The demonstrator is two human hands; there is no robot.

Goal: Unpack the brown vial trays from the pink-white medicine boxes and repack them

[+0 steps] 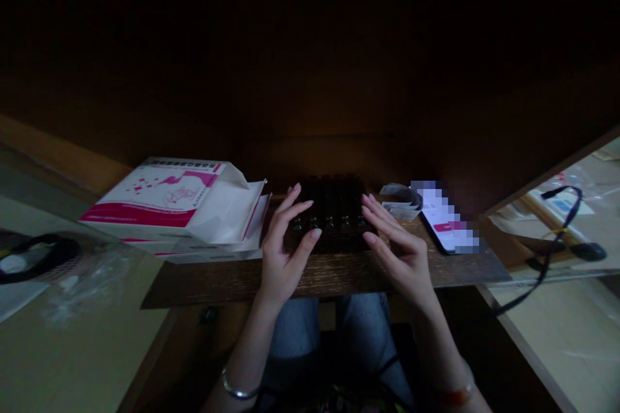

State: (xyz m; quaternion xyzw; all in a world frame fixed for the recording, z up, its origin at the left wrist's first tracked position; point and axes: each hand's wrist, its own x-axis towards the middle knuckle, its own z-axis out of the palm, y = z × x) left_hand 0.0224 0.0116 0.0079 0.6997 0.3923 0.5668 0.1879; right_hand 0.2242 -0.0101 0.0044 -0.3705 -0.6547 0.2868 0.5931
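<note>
Between my two hands lies a block of small dark bottles (330,210) set in rows, too dim to make out closely. My left hand (289,248) is along the block's left side, thumb and fingers spread apart. On the right side, my right hand (400,245) points its stretched fingers inward at the bottles. Fingertips of both hands are at the block's edges; whether they press on it I cannot tell. White and pink cardboard boxes (140,197) lie stacked to the left, the top one with its end flap open toward my left hand.
A narrow wooden shelf (232,284) carries everything, above my knees. Right of my right hand are a clear plastic strip (402,206) and a lit phone (445,226). A black cable (547,271) hangs at the right. Dark wooden panels enclose the back.
</note>
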